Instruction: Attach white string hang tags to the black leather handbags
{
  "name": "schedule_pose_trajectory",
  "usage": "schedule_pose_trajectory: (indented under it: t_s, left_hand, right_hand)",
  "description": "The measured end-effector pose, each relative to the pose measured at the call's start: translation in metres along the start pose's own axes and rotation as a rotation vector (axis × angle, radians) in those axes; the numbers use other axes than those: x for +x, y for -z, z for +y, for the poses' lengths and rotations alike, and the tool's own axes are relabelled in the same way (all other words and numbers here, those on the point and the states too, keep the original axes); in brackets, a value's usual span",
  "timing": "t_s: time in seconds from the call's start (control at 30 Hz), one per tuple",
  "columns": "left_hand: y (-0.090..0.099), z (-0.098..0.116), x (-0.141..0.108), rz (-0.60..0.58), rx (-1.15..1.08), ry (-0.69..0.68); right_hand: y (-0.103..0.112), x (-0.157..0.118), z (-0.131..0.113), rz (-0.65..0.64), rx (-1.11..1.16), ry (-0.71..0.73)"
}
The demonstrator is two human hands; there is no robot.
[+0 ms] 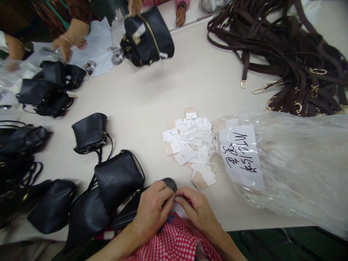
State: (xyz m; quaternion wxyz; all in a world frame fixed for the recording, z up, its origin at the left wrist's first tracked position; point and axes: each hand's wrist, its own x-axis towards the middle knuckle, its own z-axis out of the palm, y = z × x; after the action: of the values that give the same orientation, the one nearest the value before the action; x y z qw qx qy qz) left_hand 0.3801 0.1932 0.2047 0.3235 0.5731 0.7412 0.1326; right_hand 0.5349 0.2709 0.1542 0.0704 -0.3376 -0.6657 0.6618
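Note:
My left hand (154,204) and my right hand (194,208) meet at the table's front edge, fingertips pinched together. What they pinch is too small to make out; a pale tag hangs just below, between them. Part of a black bag (130,212) lies beside and beneath my left hand. Just beyond my hands is a pile of white and beige tags (193,141) with white strings. A black bag (119,177) with a thin strap rests to the left of my left hand.
More black bags (89,132) cover the left side. Dark brown straps (285,50) with gold clasps lie back right, behind a clear plastic bag (299,163) with a handwritten label. Across the table, a person's hand (63,47) works, and a black bag (152,36) is held up.

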Motion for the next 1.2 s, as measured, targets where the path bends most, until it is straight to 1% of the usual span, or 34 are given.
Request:
schedule_pose_trajectory:
  t_s: [0.23, 0.33, 0.47, 0.53, 0.6, 0.77, 1.0, 1.2]
  left_hand:
    - [0.001, -0.001, 0.002, -0.02, 0.024, 0.003]
    - [0.006, -0.001, 0.0, -0.032, -0.017, 0.009]
    - [0.011, -0.001, -0.005, -0.01, -0.08, 0.103]
    - [0.01, -0.002, -0.007, -0.006, -0.068, 0.114]
    - [0.008, -0.004, -0.008, -0.003, -0.05, 0.089]
    - [0.0, -0.007, -0.007, 0.057, -0.021, 0.043]
    - [-0.001, -0.01, -0.01, 0.053, -0.113, 0.103]
    - [0.002, -0.009, -0.012, 0.043, -0.194, 0.161]
  right_hand:
    - [-0.004, -0.002, 0.002, 0.061, -0.086, 0.121]
    - [-0.004, -0.003, 0.005, 0.108, -0.111, 0.124]
    - [-0.007, -0.007, 0.007, 0.154, -0.16, 0.117]
    - [-0.009, -0.008, 0.006, 0.163, -0.192, 0.11]
    - [-0.011, -0.008, 0.004, 0.155, -0.228, 0.098]
    - [-0.012, -0.006, 0.001, 0.106, -0.285, 0.066]
    - [-0.011, -0.004, -0.001, 0.055, -0.309, 0.054]
    - [-0.011, -0.001, -0.004, -0.006, -0.325, 0.055]
